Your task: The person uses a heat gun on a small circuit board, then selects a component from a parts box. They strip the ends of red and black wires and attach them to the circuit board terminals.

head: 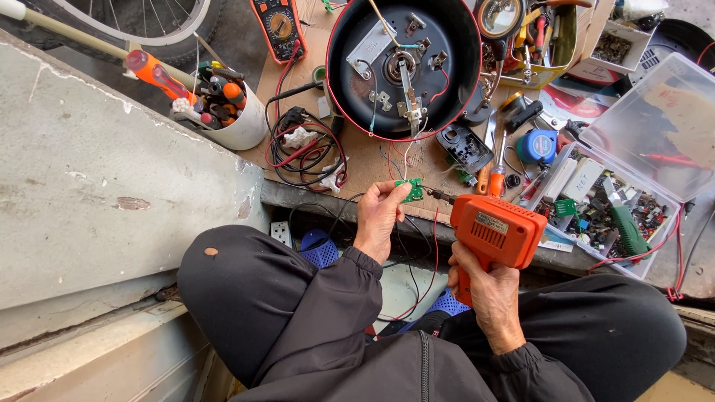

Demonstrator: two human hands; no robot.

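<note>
My left hand (378, 216) pinches a small green circuit board (410, 190) between thumb and fingertips, closed firmly on it, just above the near edge of the tabletop (365, 160). My right hand (488, 286) is wrapped tight around the grip of an orange soldering gun (495, 231), whose dark tip (439, 196) sits at the board's right edge, touching it or very nearly so; I cannot tell which. Thin red, black and white wires (406, 160) run from the board up toward the open black appliance shell (402, 63) lying upturned farther back, its inner brackets and terminals exposed.

I judge the work to be in the middle of things: the shell is already opened and the board is out and in hand, with the soldering at the board under way or about to start. Whether any joint is finished I cannot see, as the board is too small. The shell is not closed up, and loose wires hang down between my knees.

To the right an open clear parts box (618, 201) holds small components; far left a white cup (238, 119) holds screwdrivers, and an orange multimeter (279, 28) lies beyond.
</note>
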